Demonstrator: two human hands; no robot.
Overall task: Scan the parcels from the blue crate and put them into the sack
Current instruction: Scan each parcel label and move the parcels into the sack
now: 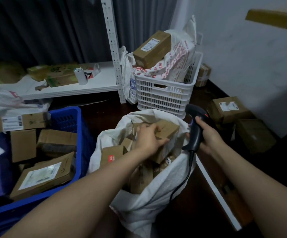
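The blue crate [67, 115] at the left holds several brown cardboard parcels [43, 176]. In the middle stands the open white sack [158, 189], with several parcels inside. My left hand [147, 136] reaches into the sack's mouth and grips a brown cardboard parcel [168, 129] at the top of the pile. My right hand [209, 134] holds a black barcode scanner [195, 127] by its handle, just right of the sack's rim, its cable hanging down along the sack.
A white slatted crate [163, 95] with a printed bag and a long box on top stands behind the sack. A low white shelf [70, 88] with flat parcels runs at the back left. Loose boxes [228, 109] lie on the dark floor at the right, by the wall.
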